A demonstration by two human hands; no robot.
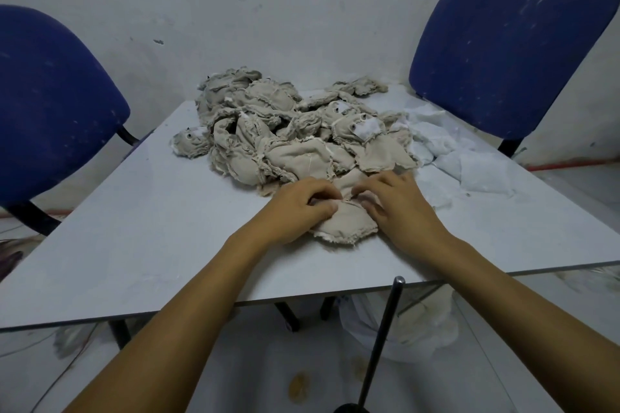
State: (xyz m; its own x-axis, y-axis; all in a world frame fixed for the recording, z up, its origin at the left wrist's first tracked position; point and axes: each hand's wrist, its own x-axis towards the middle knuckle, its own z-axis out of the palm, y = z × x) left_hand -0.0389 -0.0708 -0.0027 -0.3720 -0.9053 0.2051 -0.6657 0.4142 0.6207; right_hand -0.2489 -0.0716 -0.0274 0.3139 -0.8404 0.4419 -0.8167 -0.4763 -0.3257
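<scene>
A beige fabric toy skin [345, 225] with frayed edges lies on the grey table [141, 245] near its front edge. My left hand [298, 208] grips its upper left part with curled fingers. My right hand [392, 201] grips its upper right part, fingers curled into the cloth. Behind them a pile of several similar beige fabric pieces [285, 131] covers the far middle of the table; some have small eyes and white patches.
White stuffing [463, 161] is spread over the table's right side. Two blue chairs stand at the far left [50, 100] and far right [510, 43]. A thin metal rod [382, 339] stands below the front edge, beside a white bag [422, 329] under the table.
</scene>
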